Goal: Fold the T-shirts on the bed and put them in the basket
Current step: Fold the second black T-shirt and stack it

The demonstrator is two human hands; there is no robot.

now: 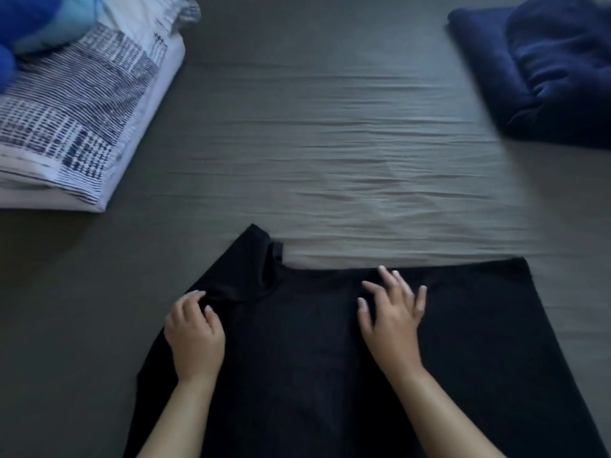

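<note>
A black shirt [317,358] lay spread on the grey bed [314,143] at the near edge of the view, its far hem straight and running off to the right; a folded flap of the cloth stuck up at its far left corner. The left hand [195,332] rested on the shirt's left side, fingers curled and pinching a ridge of the cloth near that flap; the right hand [393,312] lay flat on the shirt just short of the far hem, fingers spread and nearly straight, gripping nothing, only pressing down. Both forearms were bare and came in from the near edge. On the far left sat a stack of folded bedding [76,127], white with a dark blue dashed print, with something blue [39,18] heaped on top; on the far right lay a dark blue towel [542,67], well apart from the shirt. The sheet between them was creased in long ripples; the picture was somewhat blurred.
</note>
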